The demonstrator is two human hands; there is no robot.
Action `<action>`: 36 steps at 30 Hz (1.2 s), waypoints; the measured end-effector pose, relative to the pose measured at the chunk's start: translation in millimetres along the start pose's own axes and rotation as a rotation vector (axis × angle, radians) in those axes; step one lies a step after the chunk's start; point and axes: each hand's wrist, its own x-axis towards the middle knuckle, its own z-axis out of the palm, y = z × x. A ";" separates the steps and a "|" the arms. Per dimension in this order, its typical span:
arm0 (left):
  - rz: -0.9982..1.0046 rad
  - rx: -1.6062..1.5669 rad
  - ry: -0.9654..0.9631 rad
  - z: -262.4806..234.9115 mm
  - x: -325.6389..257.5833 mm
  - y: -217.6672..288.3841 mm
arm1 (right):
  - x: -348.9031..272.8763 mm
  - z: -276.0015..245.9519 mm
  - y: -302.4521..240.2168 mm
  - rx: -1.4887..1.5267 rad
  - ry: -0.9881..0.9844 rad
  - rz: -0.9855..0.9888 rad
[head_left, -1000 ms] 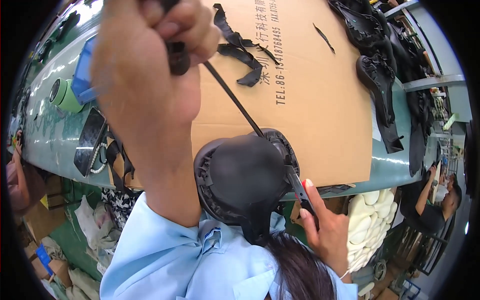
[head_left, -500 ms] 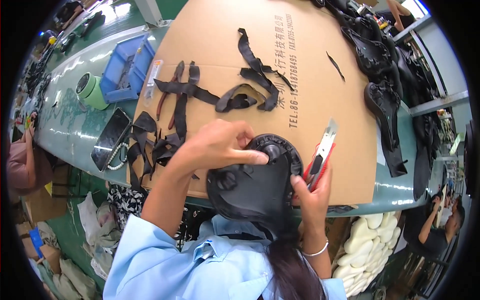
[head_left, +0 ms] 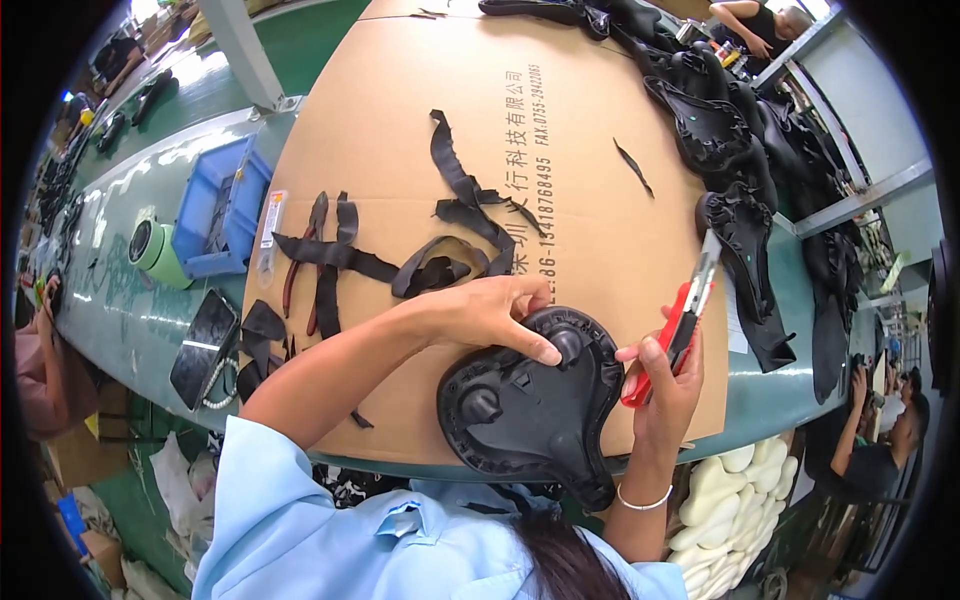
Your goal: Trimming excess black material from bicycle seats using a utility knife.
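Black strips (head_left: 460, 181) near saddle (head_left: 545, 402), pliers (head_left: 316, 219), blue bin (head_left: 215, 264)

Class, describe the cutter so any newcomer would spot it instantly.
Find the cardboard sheet on the table; near its lower right is the right hand. It holds the cutter, whose bright red body and silver blade set it apart from the black saddle-shaped part beside it.

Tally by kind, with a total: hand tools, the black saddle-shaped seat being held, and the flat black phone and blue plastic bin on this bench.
Hand tools: 2 (red-and-silver utility knife in right hand; red-handled pliers on brown cardboard sheet)
Black saddle-shaped seat, in left hand: 1
Flat black phone: 1
Blue plastic bin: 1
Total: 5
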 end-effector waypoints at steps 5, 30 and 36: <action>0.175 -0.422 0.256 -58.0 36.2 -2.9 | 23.3 -24.3 10.0 0.014 0.337 -0.258; 0.057 0.041 0.838 -49.5 427.9 80.0 | -54.4 -60.2 68.8 -0.279 0.612 0.073; 0.212 -0.480 0.380 -140.5 344.9 66.7 | -56.8 -64.0 70.1 -0.245 0.533 0.074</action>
